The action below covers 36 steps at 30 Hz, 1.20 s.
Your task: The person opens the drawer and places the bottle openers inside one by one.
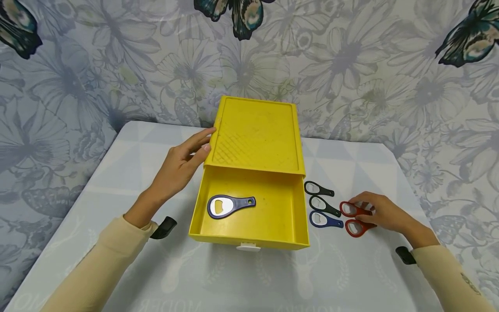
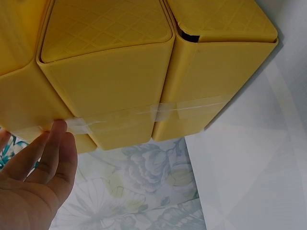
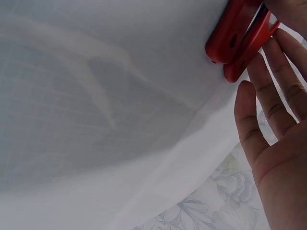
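Observation:
A yellow drawer box (image 1: pixel 257 134) stands mid-table, its drawer (image 1: pixel 249 240) pulled out toward me. One blue-grey bottle opener (image 1: pixel 228 206) lies inside the drawer. My left hand (image 1: pixel 183 167) rests with straight fingers against the box's left side; in the left wrist view its fingertips (image 2: pixel 60 132) touch the yellow wall (image 2: pixel 110 91). To the right of the drawer, my right hand (image 1: pixel 383 214) has its thumb and fingers round the handles of two red bottle openers (image 1: pixel 351 209) that lie on the table. In the right wrist view the red handles (image 3: pixel 235 38) run into that hand (image 3: pixel 273 143).
Three more openers lie in a column between the drawer and the red ones: black (image 1: pixel 317 189), dark green (image 1: pixel 322 204), blue (image 1: pixel 325 220). The pale table (image 1: pixel 117 173) backs onto a flowered cloth wall (image 1: pixel 351 65). A white pull (image 1: pixel 248 248) sits on the drawer front.

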### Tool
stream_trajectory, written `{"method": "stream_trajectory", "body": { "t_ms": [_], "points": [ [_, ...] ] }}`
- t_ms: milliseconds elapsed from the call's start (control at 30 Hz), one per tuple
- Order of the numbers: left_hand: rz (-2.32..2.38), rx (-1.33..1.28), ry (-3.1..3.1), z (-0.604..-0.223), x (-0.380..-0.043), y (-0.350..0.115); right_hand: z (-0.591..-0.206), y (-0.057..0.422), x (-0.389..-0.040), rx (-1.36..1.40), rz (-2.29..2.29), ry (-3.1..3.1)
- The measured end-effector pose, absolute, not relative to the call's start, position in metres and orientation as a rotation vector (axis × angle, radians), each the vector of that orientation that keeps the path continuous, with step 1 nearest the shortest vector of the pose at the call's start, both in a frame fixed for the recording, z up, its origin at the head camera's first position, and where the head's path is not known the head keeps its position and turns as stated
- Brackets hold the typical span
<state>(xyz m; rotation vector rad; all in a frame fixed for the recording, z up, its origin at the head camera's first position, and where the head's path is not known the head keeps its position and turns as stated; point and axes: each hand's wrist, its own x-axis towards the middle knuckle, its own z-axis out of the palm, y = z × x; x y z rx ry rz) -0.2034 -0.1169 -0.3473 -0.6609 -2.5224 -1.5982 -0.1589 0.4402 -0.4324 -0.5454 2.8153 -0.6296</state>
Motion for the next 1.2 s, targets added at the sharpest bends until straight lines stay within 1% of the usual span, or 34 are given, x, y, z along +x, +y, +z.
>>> {"method": "stream_trajectory", "body": {
  "t_ms": [500, 900, 1200],
  "points": [
    [-1.613, -0.652, -2.519, -0.348, -0.204, -0.117, -0.434, 0.437, -0.165, -0.485, -0.639, 2.78],
    [-1.608, -0.663, -2.521, -0.35, -0.205, -0.117, -0.426, 0.432, -0.162, -0.571, -0.574, 2.888],
    [-1.613, -0.665, -2.514, -0.35, -0.205, -0.118, -0.414, 0.425, -0.162, -0.727, -0.589, 2.96]
  ]
}}
